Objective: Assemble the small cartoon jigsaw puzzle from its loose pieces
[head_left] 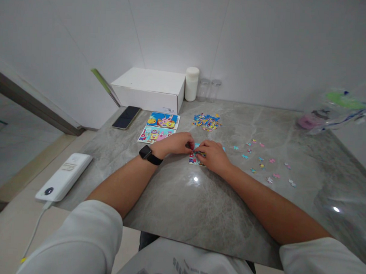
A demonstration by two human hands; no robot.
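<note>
A partly assembled jigsaw puzzle (196, 160) lies flat on the grey marbled table, partly covered by both hands. My left hand (180, 143), with a black watch on its wrist, touches the puzzle's left side with thumb and fingers drawn together. From the right, my right hand (214, 155) rests over the puzzle, fingers bent and pinched at its middle. Whatever small thing sits between the fingertips is too small to make out. Just beyond the left hand lie colourful cartoon picture cards (162, 120). A heap of loose puzzle pieces (207, 121) sits behind the puzzle.
Several scattered puzzle pieces (262, 166) lie at the right. A phone (127, 117), a white box (148, 89), a white bottle (191, 84) and two clear jars (209, 91) stand along the back. A white power bank (64, 176) is at the left edge; a plastic bag (335, 111) at far right.
</note>
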